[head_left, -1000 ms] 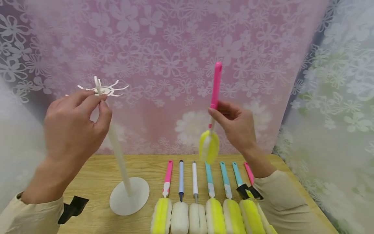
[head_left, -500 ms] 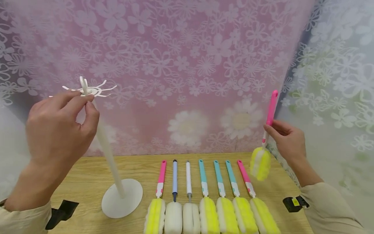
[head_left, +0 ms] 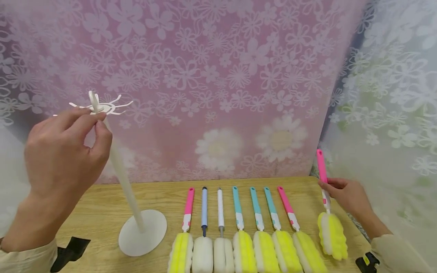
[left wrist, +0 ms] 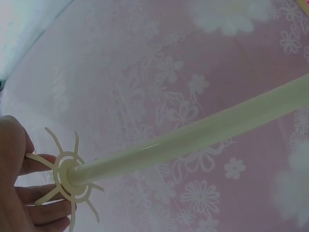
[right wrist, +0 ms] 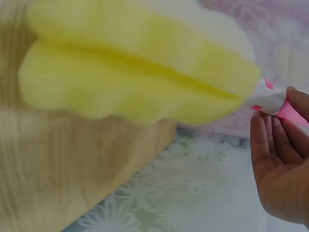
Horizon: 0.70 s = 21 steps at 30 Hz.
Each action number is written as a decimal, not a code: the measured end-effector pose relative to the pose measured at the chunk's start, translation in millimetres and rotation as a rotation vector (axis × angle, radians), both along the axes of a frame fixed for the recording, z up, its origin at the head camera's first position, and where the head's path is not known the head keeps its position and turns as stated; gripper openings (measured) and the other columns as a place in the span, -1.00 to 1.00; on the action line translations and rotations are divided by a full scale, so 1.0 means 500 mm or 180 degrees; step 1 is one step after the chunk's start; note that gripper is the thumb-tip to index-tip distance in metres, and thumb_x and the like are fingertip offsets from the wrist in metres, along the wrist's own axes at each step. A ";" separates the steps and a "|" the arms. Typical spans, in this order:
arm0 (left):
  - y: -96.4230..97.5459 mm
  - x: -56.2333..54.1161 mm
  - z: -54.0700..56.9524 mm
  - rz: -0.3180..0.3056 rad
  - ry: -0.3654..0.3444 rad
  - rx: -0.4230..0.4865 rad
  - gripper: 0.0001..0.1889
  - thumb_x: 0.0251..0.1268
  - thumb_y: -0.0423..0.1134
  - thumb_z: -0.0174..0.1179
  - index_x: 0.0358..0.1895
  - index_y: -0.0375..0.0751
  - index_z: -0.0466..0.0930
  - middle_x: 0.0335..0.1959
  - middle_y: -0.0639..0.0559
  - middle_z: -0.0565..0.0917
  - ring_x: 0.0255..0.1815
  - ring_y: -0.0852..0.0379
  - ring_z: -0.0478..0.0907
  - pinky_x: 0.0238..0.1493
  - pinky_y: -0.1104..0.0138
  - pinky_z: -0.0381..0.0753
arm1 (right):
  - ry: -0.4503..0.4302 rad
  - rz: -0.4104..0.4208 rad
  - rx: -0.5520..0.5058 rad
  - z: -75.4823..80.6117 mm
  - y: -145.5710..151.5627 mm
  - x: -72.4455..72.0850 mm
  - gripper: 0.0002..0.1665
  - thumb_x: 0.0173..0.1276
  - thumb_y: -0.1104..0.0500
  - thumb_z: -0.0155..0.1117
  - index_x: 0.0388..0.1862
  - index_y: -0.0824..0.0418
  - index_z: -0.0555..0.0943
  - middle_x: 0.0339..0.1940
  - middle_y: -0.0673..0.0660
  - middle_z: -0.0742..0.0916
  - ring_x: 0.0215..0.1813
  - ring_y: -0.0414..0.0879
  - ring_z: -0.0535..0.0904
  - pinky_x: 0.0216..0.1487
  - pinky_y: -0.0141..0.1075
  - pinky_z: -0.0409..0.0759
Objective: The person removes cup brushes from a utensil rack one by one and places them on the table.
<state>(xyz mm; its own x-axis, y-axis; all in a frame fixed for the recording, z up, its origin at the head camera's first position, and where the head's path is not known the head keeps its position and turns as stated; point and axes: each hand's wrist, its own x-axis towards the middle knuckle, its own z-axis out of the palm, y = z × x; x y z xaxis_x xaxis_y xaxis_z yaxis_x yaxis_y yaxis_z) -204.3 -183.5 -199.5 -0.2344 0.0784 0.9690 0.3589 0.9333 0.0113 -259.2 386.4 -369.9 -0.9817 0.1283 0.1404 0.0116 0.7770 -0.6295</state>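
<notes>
My left hand [head_left: 66,146] pinches the top of a white stand [head_left: 124,180] just by its upright loop. A ring of thin curved hooks [left wrist: 72,176] spreads around the pole there, and fingers reach between them in the left wrist view. At the table's right side, my right hand [head_left: 351,199] grips a sponge bottle brush [head_left: 332,237] by its pink and white handle. The brush stands nearly upright, its yellow and white sponge head lowest, close over the wood. That sponge [right wrist: 140,67] fills much of the right wrist view, thumb and fingers around the handle.
Several more sponge brushes lie side by side along the front of the wooden table [head_left: 102,204], with pink, blue, white and teal handles [head_left: 254,203]. The stand's round base [head_left: 153,235] sits left of them. Flowered curtains [head_left: 205,76] hang behind and at the sides.
My right hand has carried the pink-handled brush rightward, then down to the table's right side. The left hand keeps its pinch on the stand; the view has shifted slightly.
</notes>
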 end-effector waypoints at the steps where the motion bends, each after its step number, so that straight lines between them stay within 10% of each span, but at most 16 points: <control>1: -0.001 0.000 0.000 -0.0002 -0.0002 -0.0002 -0.59 0.27 -0.16 -0.12 -0.23 -0.30 0.74 -0.32 -0.18 0.69 -0.41 -0.30 0.55 -0.33 -0.12 0.42 | -0.0119 0.0011 -0.0021 -0.008 0.003 -0.001 -0.20 0.33 -0.26 0.13 0.14 0.45 0.53 -0.12 0.31 0.72 -0.21 0.06 0.70 -0.26 -0.04 0.57; 21: 0.000 0.001 0.004 0.0015 -0.0122 -0.0023 -0.56 0.32 -0.12 -0.13 -0.15 -0.30 0.72 -0.19 -0.21 0.69 -0.17 -0.27 0.58 -0.13 -0.10 0.43 | -0.1115 0.0704 -0.0012 -0.123 -0.010 -0.058 -0.58 0.34 0.05 0.26 -0.25 0.46 0.68 -0.52 0.07 0.72 -0.50 -0.04 0.66 -0.40 -0.22 0.65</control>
<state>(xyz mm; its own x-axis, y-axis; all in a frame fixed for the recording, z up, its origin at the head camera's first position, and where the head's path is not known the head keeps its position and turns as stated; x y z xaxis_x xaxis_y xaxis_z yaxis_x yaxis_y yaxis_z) -203.7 -183.4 -197.5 -0.2716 0.0840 0.9587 0.3538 0.9351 0.0183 -288.1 381.5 -431.5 -0.9741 -0.0911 -0.2072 0.0586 0.7825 -0.6199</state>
